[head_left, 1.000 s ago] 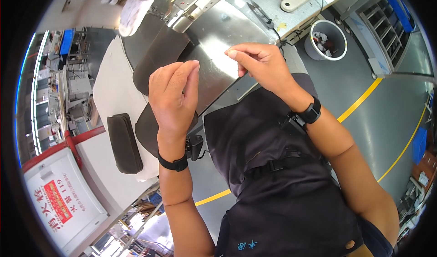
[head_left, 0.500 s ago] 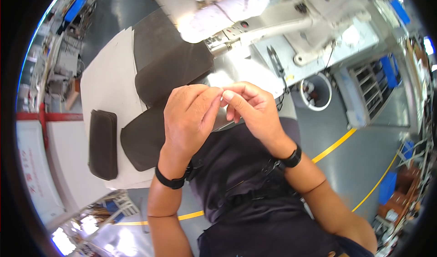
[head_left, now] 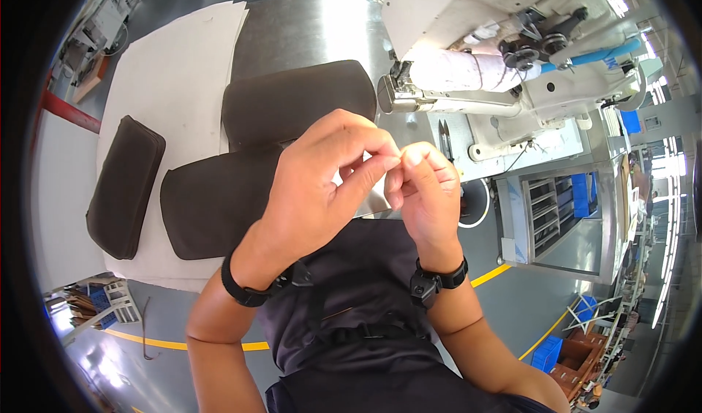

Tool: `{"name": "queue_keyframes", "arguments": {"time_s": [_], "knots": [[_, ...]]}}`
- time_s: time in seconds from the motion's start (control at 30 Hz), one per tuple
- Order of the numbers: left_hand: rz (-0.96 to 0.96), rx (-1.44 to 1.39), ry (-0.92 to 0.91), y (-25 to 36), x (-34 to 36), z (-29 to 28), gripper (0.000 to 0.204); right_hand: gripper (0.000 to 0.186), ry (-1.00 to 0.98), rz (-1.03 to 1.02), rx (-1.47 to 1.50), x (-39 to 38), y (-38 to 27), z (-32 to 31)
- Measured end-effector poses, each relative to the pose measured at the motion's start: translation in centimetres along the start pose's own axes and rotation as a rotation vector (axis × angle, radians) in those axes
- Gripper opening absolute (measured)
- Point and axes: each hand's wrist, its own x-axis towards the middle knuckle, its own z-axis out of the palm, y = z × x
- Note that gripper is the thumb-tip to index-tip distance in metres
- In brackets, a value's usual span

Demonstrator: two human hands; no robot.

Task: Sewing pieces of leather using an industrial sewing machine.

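Observation:
My left hand [head_left: 322, 179] and my right hand [head_left: 433, 197] are raised in front of my body, their fingertips meeting. Each pinches thumb against forefinger; whatever lies between the tips is too small to make out. Beneath and beyond the hands, a dark brown padded piece [head_left: 300, 100] rests on the metal table [head_left: 311, 29]. Nearer, another dark piece [head_left: 216, 205] runs partly behind my left hand. A stack of dark brown pieces [head_left: 126, 186] sits at the left on white sheets [head_left: 172, 66].
An industrial sewing machine [head_left: 504, 113] stands beyond my right hand, its arm reaching left over the table. Black-handled snips [head_left: 444, 139] lie under it. A white bin [head_left: 475, 205] is on the floor to the right, near a metal cabinet with shelves [head_left: 545, 216].
The view has turned, so the table and machine appear shifted. Both hands stay together with fingertips pinched; the left hand's fingers are now more curled.

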Motion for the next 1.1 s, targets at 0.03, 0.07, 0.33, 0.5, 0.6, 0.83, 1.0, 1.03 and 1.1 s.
{"name": "queue_keyframes", "arguments": {"time_s": [0.03,0.07,0.33,0.5,0.6,0.83,1.0,1.03,1.1], "knots": [[-0.138,-0.208,0.054,-0.1,0.0,0.3,0.007,0.021,0.034,-0.063,-0.003,0.5,-0.1,0.2],[-0.276,-0.418,0.107,-0.2,0.0,0.6,0.004,0.022,0.048,-0.147,-0.001,1.1,-0.1,0.4],[-0.458,-0.710,0.231,-0.6,0.7,2.1,0.009,0.023,0.043,-0.242,-0.131,3.9,-1.6,1.7],[-0.334,-0.562,0.449,-1.7,3.7,3.5,0.010,0.020,0.245,-0.190,-0.129,3.8,-0.9,1.5],[-0.289,-0.413,0.399,-2.0,4.4,4.2,0.012,0.023,0.256,-0.167,-0.118,3.7,-0.5,1.2],[-0.139,-0.245,0.484,-3.0,5.4,5.2,0.009,0.031,0.290,-0.196,-0.203,3.3,0.0,0.0],[-0.144,-0.232,0.468,-3.2,5.6,4.6,0.009,0.032,0.305,-0.178,-0.252,2.8,0.4,-1.4],[-0.117,-0.217,0.470,-3.3,5.8,4.6,0.009,0.033,0.304,-0.166,-0.271,2.8,0.4,-1.7],[-0.092,-0.207,0.475,-3.5,6.1,4.4,0.009,0.033,0.304,-0.152,-0.295,2.5,0.3,-2.2]]}}
